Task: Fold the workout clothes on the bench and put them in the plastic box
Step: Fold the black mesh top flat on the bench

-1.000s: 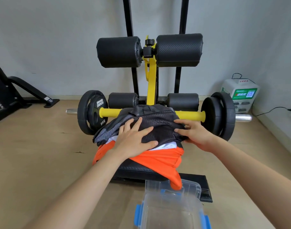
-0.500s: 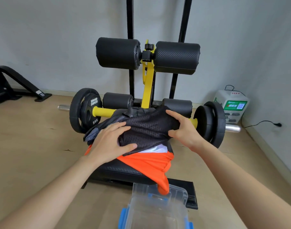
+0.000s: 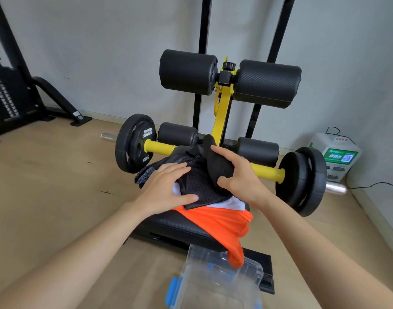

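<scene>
A: Folding the first piece is the step in hand; black mesh garment (image 3: 197, 186) tops the pile at the worktop's (image 3: 168, 224) far end; left hand (image 3: 166, 190) presses it, fingers (image 3: 176, 169) straight; right hand (image 3: 237, 175) grips its raised right flap.

B: Orientation?

A: Long axis crosswise, left edge to right edge; flap points up. Next, I judge: lay it leftward, smooth it; plastic box (image 3: 213, 284) stands empty off the near end.
</scene>
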The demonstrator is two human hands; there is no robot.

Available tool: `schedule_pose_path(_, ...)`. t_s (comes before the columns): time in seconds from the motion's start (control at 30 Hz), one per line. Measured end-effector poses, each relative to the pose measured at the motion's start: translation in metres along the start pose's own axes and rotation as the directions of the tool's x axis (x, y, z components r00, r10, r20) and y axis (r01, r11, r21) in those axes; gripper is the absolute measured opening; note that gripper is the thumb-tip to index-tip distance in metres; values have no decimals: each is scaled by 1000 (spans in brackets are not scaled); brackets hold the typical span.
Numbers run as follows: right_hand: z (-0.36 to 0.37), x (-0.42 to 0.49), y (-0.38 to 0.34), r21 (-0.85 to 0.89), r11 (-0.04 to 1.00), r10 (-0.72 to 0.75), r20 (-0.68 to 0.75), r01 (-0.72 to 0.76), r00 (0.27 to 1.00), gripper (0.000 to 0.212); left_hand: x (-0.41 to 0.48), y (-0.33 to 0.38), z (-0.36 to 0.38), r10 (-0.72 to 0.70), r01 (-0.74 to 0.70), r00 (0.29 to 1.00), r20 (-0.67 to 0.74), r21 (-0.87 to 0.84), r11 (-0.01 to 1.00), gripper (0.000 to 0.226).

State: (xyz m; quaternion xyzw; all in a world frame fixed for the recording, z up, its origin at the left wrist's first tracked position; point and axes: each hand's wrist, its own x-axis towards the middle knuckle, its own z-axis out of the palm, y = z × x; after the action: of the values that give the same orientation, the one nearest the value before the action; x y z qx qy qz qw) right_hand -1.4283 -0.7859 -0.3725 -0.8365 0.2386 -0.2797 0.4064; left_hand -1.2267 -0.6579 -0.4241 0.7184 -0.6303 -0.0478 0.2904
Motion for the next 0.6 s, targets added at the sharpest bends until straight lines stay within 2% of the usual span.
schedule_pose_path(0.07, 5, -2, -6, -32, 999, -31, 16, 32, 999, 81, -2, -4, -3, -16, 16, 1000, -11, -36, 999, 96)
schedule_pose_path(0.1, 8, -4, -9, -36, 998, -43, 29, 44, 999, 81, -2, -5, -5, -53, 53, 999, 0, -125, 991, 92)
schedule_pose_path(0.2, 20, -10, -9, -81, 993, -78, 134, 90, 988, 79, 0, -7, -13, -203, 166, 979, -13, -526, 834, 70)
schedule_pose_path(0.27, 25, -14, -5, -112, 990, -55, 227, 83, 972, 77, 3, -6, -17, -271, 159, 957, -100, -600, 784, 61)
schedule_pose_path(0.33, 24, -18, -4, -64, 997, -23, 263, 41, 964, 69, 2, -2, -18, -256, 123, 951, -175, -545, 830, 55)
schedule_pose_path(0.43, 14, -19, -3, 119, 993, 0, 145, -17, 989, 44, 1, 1, -11, -63, -29, 958, -281, -311, 950, 43)
schedule_pose_path(0.5, 7, -18, 5, 70, 997, 27, -7, -26, 1000, 32, 2, 4, -7, 65, -113, 962, -265, -171, 979, 37)
schedule_pose_path(0.6, 0, -19, 24, -107, 984, 123, -147, -139, 981, 22, 2, 10, -1, 163, -170, 979, -120, -51, 984, 40)
